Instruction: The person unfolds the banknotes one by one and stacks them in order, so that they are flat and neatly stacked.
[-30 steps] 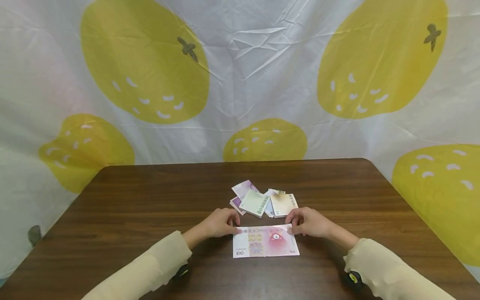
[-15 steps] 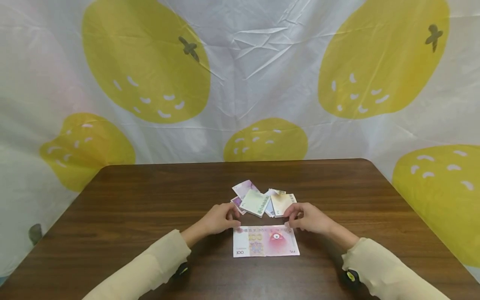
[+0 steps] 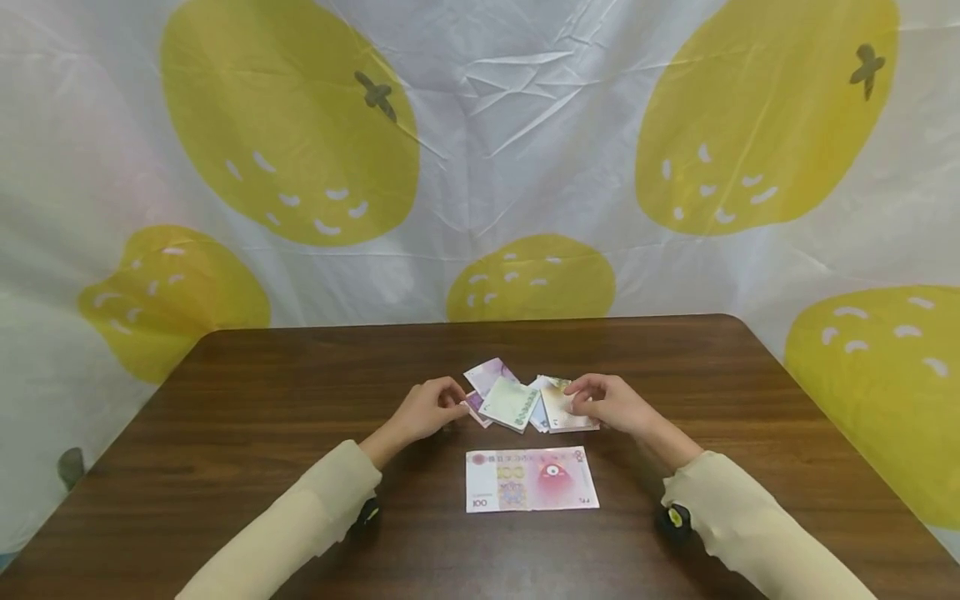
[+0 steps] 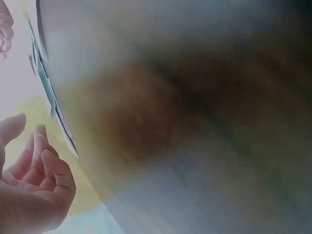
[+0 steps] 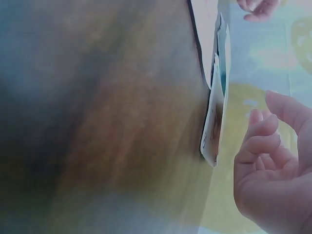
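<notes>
pink note (image 3: 532, 479), the landmark: lay flat on the bench (image 3: 300, 417), long edges crosswise to the person, untouched by either hand. it was spread out full, presumably so its whole printed side could be seen.

just beyond the pink note, with a strip of bare wood between: a loose cluster of notes. the green note (image 3: 510, 404) sat on top, overlapping the purple note (image 3: 489, 375) and the blue note (image 3: 539, 414); the tan note (image 3: 557, 404) lay at the cluster's right end. the untidy fan looked casual, and probably left corners easy to pick at.

left hand (image 3: 426, 408): beyond and left of the pink note, beside the cluster; fingers loosely bent, thumb apart, nothing gripped. right hand (image 3: 617, 404): beyond and right of the pink note, at the tan note; likewise relaxed, gripping nothing. contact with the notes could not be told. the hands seemed placed to flank the cluster.
</notes>
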The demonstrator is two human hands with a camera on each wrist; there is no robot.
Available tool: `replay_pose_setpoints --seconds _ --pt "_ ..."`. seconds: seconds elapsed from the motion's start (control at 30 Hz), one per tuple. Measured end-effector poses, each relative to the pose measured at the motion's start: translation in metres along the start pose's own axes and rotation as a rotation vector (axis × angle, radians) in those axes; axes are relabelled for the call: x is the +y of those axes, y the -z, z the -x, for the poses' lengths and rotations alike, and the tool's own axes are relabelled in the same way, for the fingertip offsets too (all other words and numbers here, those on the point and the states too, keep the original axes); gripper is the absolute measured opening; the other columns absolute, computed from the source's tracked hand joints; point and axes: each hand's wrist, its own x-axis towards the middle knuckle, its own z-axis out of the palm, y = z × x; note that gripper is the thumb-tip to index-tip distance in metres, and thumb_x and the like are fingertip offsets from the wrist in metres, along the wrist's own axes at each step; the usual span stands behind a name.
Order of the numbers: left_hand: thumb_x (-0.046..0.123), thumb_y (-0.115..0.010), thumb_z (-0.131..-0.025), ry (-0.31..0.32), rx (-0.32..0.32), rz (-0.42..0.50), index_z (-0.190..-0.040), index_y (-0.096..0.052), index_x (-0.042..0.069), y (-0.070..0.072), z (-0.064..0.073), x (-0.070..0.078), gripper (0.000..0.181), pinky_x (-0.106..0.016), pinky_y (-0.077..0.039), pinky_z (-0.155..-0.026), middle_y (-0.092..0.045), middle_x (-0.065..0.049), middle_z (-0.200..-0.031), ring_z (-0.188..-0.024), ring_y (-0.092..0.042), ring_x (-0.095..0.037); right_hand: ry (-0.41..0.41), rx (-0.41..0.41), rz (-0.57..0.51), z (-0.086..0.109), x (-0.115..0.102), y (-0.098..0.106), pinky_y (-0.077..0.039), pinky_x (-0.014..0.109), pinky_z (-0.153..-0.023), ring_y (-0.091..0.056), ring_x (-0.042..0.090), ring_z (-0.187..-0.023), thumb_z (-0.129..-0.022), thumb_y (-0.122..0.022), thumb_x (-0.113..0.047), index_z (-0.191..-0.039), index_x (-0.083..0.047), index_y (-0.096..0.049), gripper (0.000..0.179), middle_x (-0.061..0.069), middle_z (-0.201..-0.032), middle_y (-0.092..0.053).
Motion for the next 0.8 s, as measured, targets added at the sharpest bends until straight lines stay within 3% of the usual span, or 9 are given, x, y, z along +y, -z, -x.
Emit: replay_pose_setpoints --seconds 0.17,0.4,0.63,0.8 --pt "0.013 -0.065 -0.079 0.021 -0.005 0.003 -0.088 -0.059 0.003 0.003 -0.006 0.000 0.015 -0.026 -0.041 -0.044 -0.051 -0.001 -0.062 -0.045 -0.048 -0.012 -0.045 0.035 -0.021 -0.012 -0.001 0.002 -0.034 0.024 -0.043 -0.043 0.015 -0.052 -0.080 -0.060 -0.006 -0.103 0.006 -0.056 0.026 0.006 -0.075 -0.054" --pt "0.012 -0.065 -0.079 -0.015 0.013 -0.041 -0.085 -0.060 0.004 0.000 -0.017 0.003 0.012 -0.026 -0.039 -0.054 -0.053 0.001 -0.065 -0.057 -0.047 -0.012 -0.076 0.057 -0.063 -0.028 0.001 -0.003 -0.038 0.023 -0.048 -0.046 0.013 -0.055 -0.079 -0.061 -0.005 -0.103 0.008 -0.055 0.028 0.007 -0.077 -0.056" --pt "0.007 -0.065 -0.077 -0.027 -0.003 -0.052 -0.088 -0.060 0.003 -0.007 -0.023 0.006 0.014 -0.025 -0.039 -0.053 -0.054 0.000 -0.066 -0.057 -0.047 -0.012 -0.113 0.048 -0.057 -0.036 0.004 -0.013 -0.036 0.021 -0.046 -0.045 0.012 -0.053 -0.078 -0.062 -0.007 -0.103 0.006 -0.057 0.028 0.006 -0.076 -0.054" --pt "0.006 -0.065 -0.075 -0.051 -0.022 -0.077 -0.094 -0.059 0.002 -0.012 -0.027 0.006 0.020 -0.025 -0.039 -0.055 -0.055 0.000 -0.067 -0.058 -0.048 -0.011 -0.095 0.047 -0.033 -0.040 0.002 -0.018 -0.037 0.020 -0.046 -0.044 0.011 -0.053 -0.076 -0.063 -0.005 -0.100 0.006 -0.059 0.026 0.005 -0.074 -0.053"
